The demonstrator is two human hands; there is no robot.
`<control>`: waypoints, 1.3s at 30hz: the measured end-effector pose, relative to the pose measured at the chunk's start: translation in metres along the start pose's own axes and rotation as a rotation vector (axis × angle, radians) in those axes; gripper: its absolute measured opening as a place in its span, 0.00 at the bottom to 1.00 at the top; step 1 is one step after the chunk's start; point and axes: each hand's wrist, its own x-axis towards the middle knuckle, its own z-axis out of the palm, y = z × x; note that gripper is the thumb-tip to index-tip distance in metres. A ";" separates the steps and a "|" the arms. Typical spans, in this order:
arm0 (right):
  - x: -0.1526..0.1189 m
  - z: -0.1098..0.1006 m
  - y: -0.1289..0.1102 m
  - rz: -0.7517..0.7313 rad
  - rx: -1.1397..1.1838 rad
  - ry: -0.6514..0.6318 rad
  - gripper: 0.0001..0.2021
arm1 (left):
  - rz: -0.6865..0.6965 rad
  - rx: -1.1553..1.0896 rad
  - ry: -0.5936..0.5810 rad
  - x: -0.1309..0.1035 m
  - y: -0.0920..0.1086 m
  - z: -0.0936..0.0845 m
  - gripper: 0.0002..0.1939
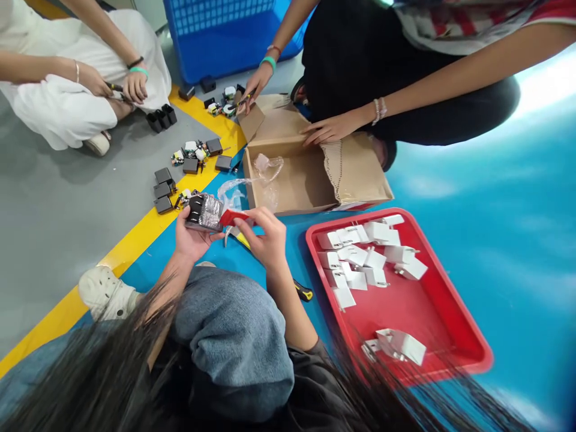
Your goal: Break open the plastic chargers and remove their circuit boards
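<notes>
My left hand (pixel 191 241) is closed around a bundle of black plug adapters (pixel 204 211) partly covered in shiny clear film. Between the thumb and fingers of my right hand (pixel 266 236) is a small flat red piece (pixel 233 217), held against the bundle's right end; its exact kind is unclear. A loose strip of clear plastic (pixel 234 187) runs from near the bundle into the open cardboard box (pixel 310 174). Beneath my right forearm lies a tool with a yellow-and-black handle (pixel 303 292), apparently a hammer, partly hidden.
White plug adapters (pixel 353 255) lie in a red tray (pixel 459 324) to my right. Black adapters (pixel 163 191) and opened parts (pixel 193 150) are scattered ahead. Two people sit opposite; one person's hand (pixel 330 127) rests on the box flap. Behind stands a blue crate (pixel 225 48).
</notes>
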 end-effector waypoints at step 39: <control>-0.007 0.019 0.007 0.105 -0.060 0.025 0.12 | 0.602 0.627 -0.163 -0.003 -0.022 -0.008 0.28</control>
